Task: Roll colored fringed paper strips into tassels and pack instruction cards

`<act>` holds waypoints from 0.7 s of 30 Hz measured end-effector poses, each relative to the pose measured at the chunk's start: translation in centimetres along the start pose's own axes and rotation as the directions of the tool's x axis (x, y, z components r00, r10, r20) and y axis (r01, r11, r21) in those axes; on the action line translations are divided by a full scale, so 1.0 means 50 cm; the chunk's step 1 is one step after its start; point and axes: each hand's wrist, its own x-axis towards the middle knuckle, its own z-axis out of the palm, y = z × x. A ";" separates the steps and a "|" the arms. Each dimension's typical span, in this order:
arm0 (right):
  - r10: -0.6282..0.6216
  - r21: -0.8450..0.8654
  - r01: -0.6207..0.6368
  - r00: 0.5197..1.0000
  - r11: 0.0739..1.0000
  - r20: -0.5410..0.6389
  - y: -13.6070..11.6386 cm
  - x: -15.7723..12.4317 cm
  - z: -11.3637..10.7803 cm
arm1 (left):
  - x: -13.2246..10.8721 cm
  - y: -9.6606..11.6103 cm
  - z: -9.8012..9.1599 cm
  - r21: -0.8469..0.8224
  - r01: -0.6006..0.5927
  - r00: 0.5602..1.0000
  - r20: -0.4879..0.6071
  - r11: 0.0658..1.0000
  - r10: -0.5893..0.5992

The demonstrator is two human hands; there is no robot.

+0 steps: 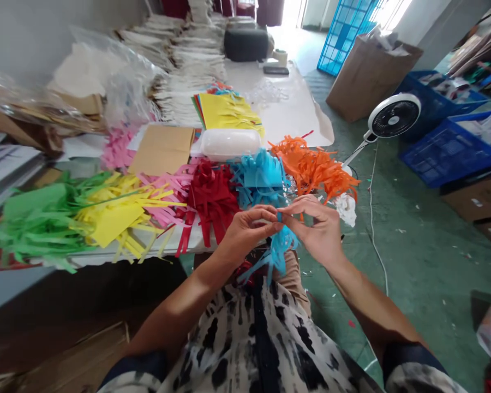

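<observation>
My left hand and my right hand meet in front of my lap, fingertips pinching a bundle of blue fringed paper. Its cut strips hang down below both hands. Just past them, a pile of blue paper fringe lies on the table edge. A red fringed bunch sits to its left, and an orange one to its right. Further left lie pink, yellow and green fringed paper bunches.
A white plastic box, a cardboard sheet and stacked yellow paper stand behind the bunches. A white fan and its cord sit on the green floor to the right, near blue crates and cardboard boxes.
</observation>
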 end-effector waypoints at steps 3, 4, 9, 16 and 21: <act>0.074 0.122 -0.068 0.996 0.990 -0.046 -0.003 0.008 0.012 | 0.008 0.012 -0.004 -0.004 -0.036 0.999 0.004 0.999 0.036; 0.087 0.145 -0.083 0.996 0.986 -0.019 -0.004 0.013 0.010 | 0.009 0.017 -0.007 -0.003 -0.028 1.000 0.003 1.000 0.028; 0.159 0.215 -0.217 0.953 0.952 0.259 -0.001 0.028 0.000 | 0.023 0.042 -0.027 -0.057 -0.044 0.991 -0.128 0.997 0.037; 0.168 0.005 -0.192 0.873 0.981 0.458 0.027 -0.008 0.018 | 0.034 0.060 -0.034 -0.255 -0.136 0.985 -0.138 0.957 0.103; 0.058 -0.024 -0.053 0.940 0.998 0.335 0.008 0.012 -0.022 | 0.018 0.049 -0.032 -0.014 -0.156 0.981 -0.117 0.988 0.153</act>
